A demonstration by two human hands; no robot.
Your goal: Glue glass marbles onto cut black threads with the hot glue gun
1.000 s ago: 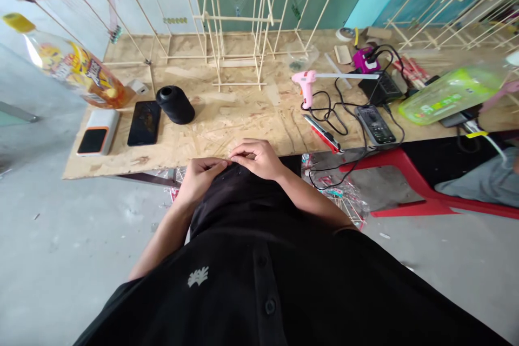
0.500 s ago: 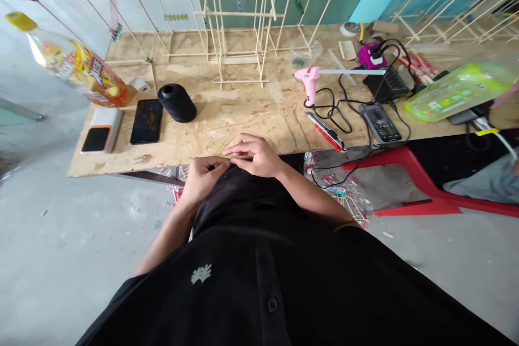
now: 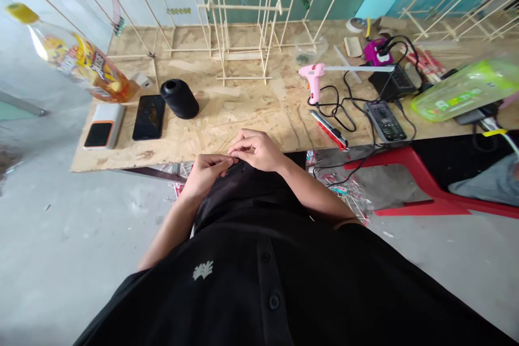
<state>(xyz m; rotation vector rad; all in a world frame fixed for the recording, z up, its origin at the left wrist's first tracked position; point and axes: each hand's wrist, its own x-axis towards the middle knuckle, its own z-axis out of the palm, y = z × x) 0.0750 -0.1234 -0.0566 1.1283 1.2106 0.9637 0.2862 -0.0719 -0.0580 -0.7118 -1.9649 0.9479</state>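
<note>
Fingertip to fingertip, my left hand [image 3: 206,174] and my right hand [image 3: 259,151] meet over my lap at the front edge of the wooden board table [image 3: 251,113]. Both are closed in a pinch. Whatever lies between the fingertips is too small to make out. Beyond them on the board stands a black thread spool [image 3: 179,99]. To its left lies a dark phone [image 3: 148,117]. A pink glue gun [image 3: 313,82] with a long glue stick sits to the right, and a utility knife [image 3: 330,130] rests near the table edge.
Frames of thin wooden sticks [image 3: 243,8] stand along the back. At left are a drink bottle [image 3: 83,59] and a power bank [image 3: 104,126]. Cables, a second phone [image 3: 385,120] and a green bottle [image 3: 466,89] lie at right, above a red chair [image 3: 421,178] and another person's sleeve [image 3: 486,178].
My fingertips have shifted slightly, and my right thumb and index finger are now drawn closer together. The whole view has moved a little; the things on the table stay put.
</note>
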